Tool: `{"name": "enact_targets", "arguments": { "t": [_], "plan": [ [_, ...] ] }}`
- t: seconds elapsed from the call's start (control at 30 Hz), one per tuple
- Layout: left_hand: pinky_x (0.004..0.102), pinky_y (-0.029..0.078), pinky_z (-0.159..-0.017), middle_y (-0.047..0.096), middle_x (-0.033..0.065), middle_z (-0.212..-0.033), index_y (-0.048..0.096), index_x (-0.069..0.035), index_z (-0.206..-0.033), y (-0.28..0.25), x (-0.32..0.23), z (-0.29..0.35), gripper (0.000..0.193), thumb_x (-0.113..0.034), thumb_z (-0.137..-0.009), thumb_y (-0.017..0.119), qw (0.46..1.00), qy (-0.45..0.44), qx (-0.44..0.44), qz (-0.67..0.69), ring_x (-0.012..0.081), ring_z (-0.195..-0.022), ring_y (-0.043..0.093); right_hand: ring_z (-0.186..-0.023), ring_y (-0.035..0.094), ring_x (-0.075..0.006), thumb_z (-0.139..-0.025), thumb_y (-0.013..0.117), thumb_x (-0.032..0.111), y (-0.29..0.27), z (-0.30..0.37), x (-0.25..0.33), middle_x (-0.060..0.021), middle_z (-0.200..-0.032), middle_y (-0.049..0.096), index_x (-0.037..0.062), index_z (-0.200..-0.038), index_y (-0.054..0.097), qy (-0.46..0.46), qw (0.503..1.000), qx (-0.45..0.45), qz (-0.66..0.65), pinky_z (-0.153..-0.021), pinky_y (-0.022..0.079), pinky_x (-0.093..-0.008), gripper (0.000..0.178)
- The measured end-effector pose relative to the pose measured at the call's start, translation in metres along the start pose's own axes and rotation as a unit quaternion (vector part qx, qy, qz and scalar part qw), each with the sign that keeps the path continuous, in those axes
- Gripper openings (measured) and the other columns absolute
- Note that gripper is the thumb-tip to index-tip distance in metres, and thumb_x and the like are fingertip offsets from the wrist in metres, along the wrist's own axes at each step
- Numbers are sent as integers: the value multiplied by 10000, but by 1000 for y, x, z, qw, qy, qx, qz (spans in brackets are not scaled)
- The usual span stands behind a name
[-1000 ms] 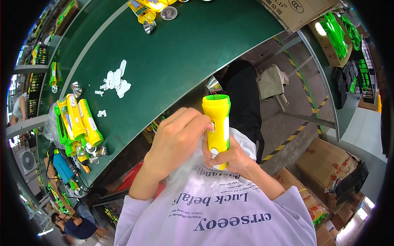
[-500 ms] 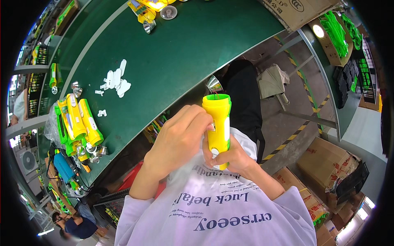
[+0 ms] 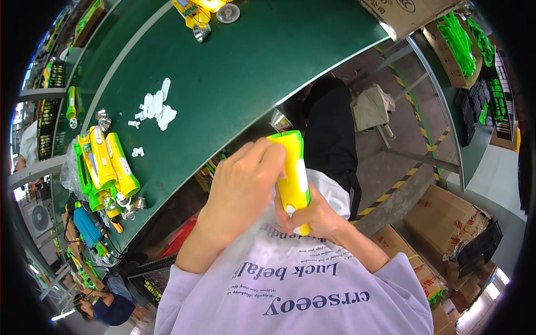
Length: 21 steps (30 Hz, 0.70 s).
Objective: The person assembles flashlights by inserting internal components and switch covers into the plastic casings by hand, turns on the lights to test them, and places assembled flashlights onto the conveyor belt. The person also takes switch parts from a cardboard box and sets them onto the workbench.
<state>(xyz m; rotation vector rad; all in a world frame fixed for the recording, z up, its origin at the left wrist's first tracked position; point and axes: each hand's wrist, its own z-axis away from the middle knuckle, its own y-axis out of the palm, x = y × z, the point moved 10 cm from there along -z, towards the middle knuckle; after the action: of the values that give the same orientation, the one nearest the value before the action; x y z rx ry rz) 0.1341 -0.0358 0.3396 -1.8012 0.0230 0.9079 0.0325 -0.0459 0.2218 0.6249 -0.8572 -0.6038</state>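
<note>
A yellow and green flashlight body (image 3: 294,181) is tilted in front of my shirt, its open end up and leaning left. My right hand (image 3: 319,215) is closed round its lower part, thumb near a round white button. My left hand (image 3: 243,181) has its fingers bent and pressed against the upper left side of the body; the fingertips and anything pinched in them are hidden. Just beyond the open end hangs a shiny reflector cup (image 3: 280,119), below the table edge.
On the green table (image 3: 234,72) lie a pile of white plastic pieces (image 3: 156,106) and, at left, several yellow-green flashlight bodies (image 3: 102,162) with reflectors. More flashlight parts (image 3: 198,19) sit at the far edge. A black chair (image 3: 329,128) stands beyond my hands; cardboard boxes (image 3: 444,218) are at right.
The flashlight body has tipped, its open end swinging left and turning. My left hand has rolled over its upper side, hiding the small white piece that showed at the fingertips. The reflector has shifted slightly left.
</note>
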Motion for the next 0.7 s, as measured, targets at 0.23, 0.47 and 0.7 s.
{"name": "enact_targets", "arguments": {
  "t": [0.23,0.47,0.7],
  "plan": [
    [280,494,-575,609,75,-846,548,-14,-904,31,38,13,170,-95,-837,682,956,-173,47,230,136,-765,615,-538,540,-211,-529,565,-50,1,9,-5,-79,-684,515,56,-1003,452,-3,991,20,-129,-508,453,-333,498],
    [310,527,-780,663,157,-1034,543,29,-1178,102,37,35,363,-258,-980,443,703,-309,24,640,179,-882,644,-549,551,-224,-543,584,-16,8,0,-6,-80,-694,528,49,-983,469,-26,985,26,-166,-530,477,-345,459],
    [297,538,-752,671,159,-996,534,9,-1192,107,35,32,394,-312,-1022,382,721,-291,56,627,174,-831,659,-571,574,-256,-539,571,-23,-1,1,1,-107,-698,556,30,-963,510,-51,985,-28,-162,-526,481,-359,432]
  ]
}}
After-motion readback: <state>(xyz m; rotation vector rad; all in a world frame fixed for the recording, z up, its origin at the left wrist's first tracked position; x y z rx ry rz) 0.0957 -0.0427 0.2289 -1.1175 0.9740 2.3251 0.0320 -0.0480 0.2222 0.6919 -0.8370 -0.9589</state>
